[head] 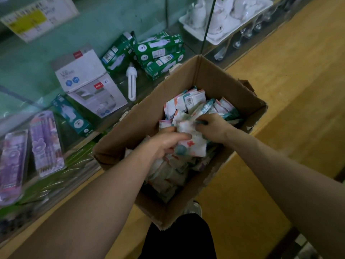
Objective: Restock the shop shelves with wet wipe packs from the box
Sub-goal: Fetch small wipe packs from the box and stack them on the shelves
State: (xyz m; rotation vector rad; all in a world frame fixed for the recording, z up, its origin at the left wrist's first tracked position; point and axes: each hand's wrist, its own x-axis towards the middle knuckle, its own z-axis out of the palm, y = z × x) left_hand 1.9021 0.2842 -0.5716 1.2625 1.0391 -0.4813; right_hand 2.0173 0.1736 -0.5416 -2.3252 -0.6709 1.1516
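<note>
Hands [164, 144] [212, 128] gripping wipe packs [195, 147] in box [130, 131] | carton [87, 79]: "LED", "deli"

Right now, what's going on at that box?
A person has both hands inside an open cardboard box of wet wipe packs. The left hand grips a white pack at the top of the pile; the right hand clutches packs just beyond it. Nothing is lifted out yet. The box rests on a wooden counter beside a glass case holding bulb boxes.
</note>
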